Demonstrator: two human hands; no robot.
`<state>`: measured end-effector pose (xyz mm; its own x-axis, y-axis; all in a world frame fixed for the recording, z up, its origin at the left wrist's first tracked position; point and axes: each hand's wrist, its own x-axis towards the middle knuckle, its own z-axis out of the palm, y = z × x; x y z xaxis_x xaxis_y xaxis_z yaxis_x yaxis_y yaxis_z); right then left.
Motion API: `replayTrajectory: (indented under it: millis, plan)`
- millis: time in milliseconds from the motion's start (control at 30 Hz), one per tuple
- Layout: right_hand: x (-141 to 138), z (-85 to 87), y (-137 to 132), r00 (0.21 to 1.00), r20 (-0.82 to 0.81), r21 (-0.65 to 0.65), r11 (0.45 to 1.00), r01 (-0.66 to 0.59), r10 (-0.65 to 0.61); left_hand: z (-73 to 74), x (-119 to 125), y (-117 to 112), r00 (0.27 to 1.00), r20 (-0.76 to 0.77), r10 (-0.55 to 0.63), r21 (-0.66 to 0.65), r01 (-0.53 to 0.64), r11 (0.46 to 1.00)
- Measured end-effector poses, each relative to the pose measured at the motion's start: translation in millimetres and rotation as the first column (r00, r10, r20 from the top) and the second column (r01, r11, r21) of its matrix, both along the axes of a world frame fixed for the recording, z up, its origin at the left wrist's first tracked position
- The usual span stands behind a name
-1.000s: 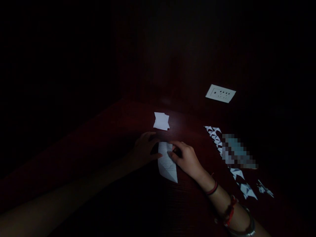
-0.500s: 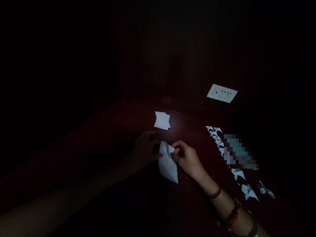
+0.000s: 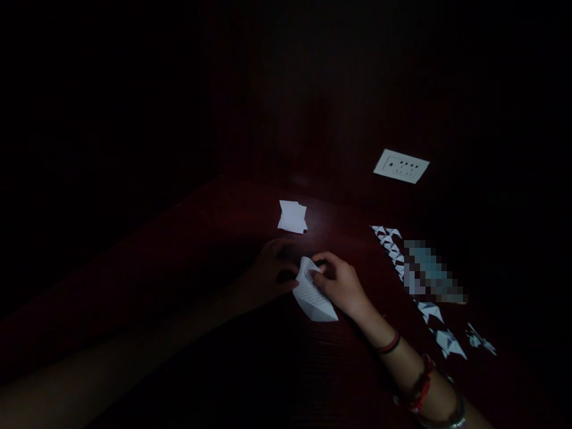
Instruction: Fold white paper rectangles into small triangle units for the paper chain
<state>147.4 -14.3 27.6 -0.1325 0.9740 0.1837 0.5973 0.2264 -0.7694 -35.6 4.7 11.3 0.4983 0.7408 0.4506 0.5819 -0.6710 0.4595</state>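
A sheet of printed paper [image 3: 315, 300], folded with a pointed lower right corner, is between my hands above the dark red table. My right hand [image 3: 342, 285] pinches its upper right edge, thumb on the near face and fingers curled behind. At the left edge of the sheet, my left hand [image 3: 270, 275] grips it with the thumb on the near side; its other fingers are bent, dim and partly hidden behind. Just beyond my hands lies a small stack of white paper pieces [image 3: 292, 216].
Along the right runs a row of small folded paper pieces [image 3: 389, 245], with larger folded pieces [image 3: 448, 343] nearer me. White scraps [image 3: 480, 339] and a blurred-out object [image 3: 433, 271] lie beside them. A wall socket [image 3: 401, 166] is at the back right. Much of the surroundings is dark.
The printed paper has turned, its pointed lower corner swinging right and slightly up. My left hand has shifted a little right, and my right thumb has moved further onto the sheet.
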Motion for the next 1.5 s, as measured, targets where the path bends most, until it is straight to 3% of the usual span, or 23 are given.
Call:
replayTrajectory:
  millis: [133, 367, 533, 667, 800, 900, 1300, 1500]
  plan:
    - [1, -0.3, 2, 1.0, -0.024, -0.035, 0.999, -0.003, 0.002, -1.7, 0, -3, 0.995, -0.044, -0.087, 0.043, 0.089, 0.995]
    - [4, -3.7, 5, 0.998, -0.044, -0.037, 0.998, -0.051, 0.049, -4.2, -2, -3, 0.988, -0.132, -0.084, 0.087, 0.096, 0.992]
    - [7, -3.6, 6, 0.984, -0.074, -0.022, 0.986, -0.166, 0.164, -3.5, -2, 0, 0.985, -0.141, -0.101, 0.119, 0.118, 0.986]
    - [11, -3.7, 7, 0.967, -0.065, -0.012, 0.969, -0.247, 0.246, -5.4, -1, 2, 0.986, -0.132, -0.098, 0.087, 0.11, 0.99]
    - [14, -5.2, 9, 0.954, -0.052, 0.006, 0.956, -0.294, 0.294, -8.1, -1, 3, 0.996, -0.086, -0.023, 0.012, 0.024, 1.0]
    - [15, -5.0, 9, 0.953, -0.044, -0.001, 0.954, -0.301, 0.301, -11.0, -1, 4, 0.997, -0.079, 0.014, -0.023, -0.016, 1.0]
    - [9, -1.1, 5, 0.975, 0.071, 0.061, 0.975, -0.214, 0.21, -11.3, 2, 4, 0.996, -0.09, -0.005, -0.047, 0.001, 0.999]
    - [6, 3.7, 3, 0.965, 0.144, 0.14, 0.961, -0.239, 0.219, -12.5, 0, 7, 0.993, -0.11, -0.031, -0.085, 0.021, 0.996]
